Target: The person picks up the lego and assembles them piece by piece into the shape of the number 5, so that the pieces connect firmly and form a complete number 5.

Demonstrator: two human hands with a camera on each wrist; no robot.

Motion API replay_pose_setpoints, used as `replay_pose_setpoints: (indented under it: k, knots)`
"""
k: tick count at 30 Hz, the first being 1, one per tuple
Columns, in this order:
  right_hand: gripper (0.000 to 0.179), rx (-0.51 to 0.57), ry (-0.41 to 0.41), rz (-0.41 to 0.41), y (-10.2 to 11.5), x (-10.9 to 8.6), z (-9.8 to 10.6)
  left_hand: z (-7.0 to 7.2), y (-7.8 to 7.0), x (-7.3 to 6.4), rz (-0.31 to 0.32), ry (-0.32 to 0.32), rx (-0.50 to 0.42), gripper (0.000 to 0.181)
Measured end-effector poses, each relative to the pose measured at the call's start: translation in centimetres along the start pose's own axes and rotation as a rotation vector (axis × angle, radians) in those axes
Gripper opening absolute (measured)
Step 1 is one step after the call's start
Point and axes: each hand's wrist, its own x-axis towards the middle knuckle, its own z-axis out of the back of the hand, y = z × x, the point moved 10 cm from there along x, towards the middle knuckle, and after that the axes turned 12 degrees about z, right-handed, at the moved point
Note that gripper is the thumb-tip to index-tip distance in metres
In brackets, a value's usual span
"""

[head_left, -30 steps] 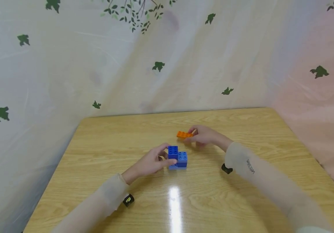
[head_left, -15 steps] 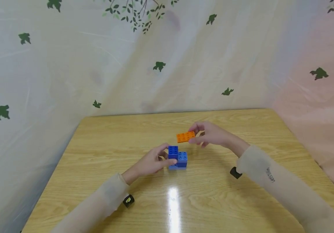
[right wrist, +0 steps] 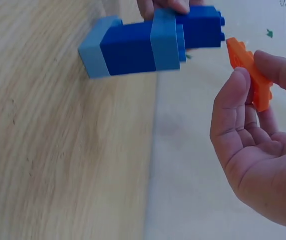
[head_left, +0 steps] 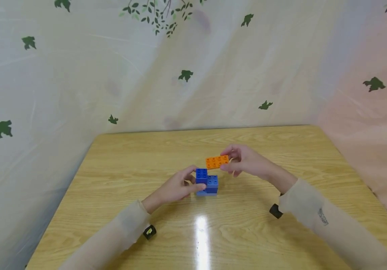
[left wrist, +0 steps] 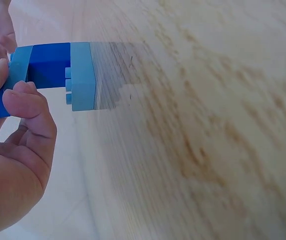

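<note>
Near the middle of the table, a stepped stack of dark and light blue toy bricks (head_left: 212,184) stands upright. The left hand (head_left: 174,187) grips its upper part from the left, thumb in front. In the left wrist view, the light blue base brick (left wrist: 84,77) sits on the tabletop, below a gap. A flat orange brick (head_left: 214,162) with studs on top is pinched by the right hand (head_left: 248,163), above and just behind the stack. The right wrist view has thumb and finger on the orange brick's end, its far end close to the dark blue top brick (right wrist: 200,30) but apart.
A wooden table (head_left: 129,153) extends around both hands. Behind it hangs a pale cloth (head_left: 139,90) printed with leaves and birds. Dark wrist cameras (head_left: 150,232) hang under both sleeves.
The right hand has lifted the orange brick from the table behind the stack, then brought it slightly nearer and to the right, its studded face now more visible. The left hand stays on the stack.
</note>
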Motion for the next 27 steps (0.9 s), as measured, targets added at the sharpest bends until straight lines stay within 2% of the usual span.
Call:
replay_pose_setpoints:
  k: [11,16,20,27]
  knots:
    - [0.047,0.126,0.029,0.003,0.0,-0.3,-2.5,-0.1,-0.2,-0.1,-0.013,0.021,-0.029,0.041]
    - [0.054,0.083,0.074,0.056,0.2,-0.2,-3.6,0.0,0.0,0.0,-0.005,0.006,-0.031,0.046]
    - [0.05,0.039,0.088,0.089,0.4,-0.2,-3.9,0.0,0.1,0.0,0.001,0.0,-0.027,0.047]
    - [0.048,0.0,0.121,0.111,0.4,-0.1,-4.4,0.0,0.1,0.0,0.01,0.006,-0.024,0.035]
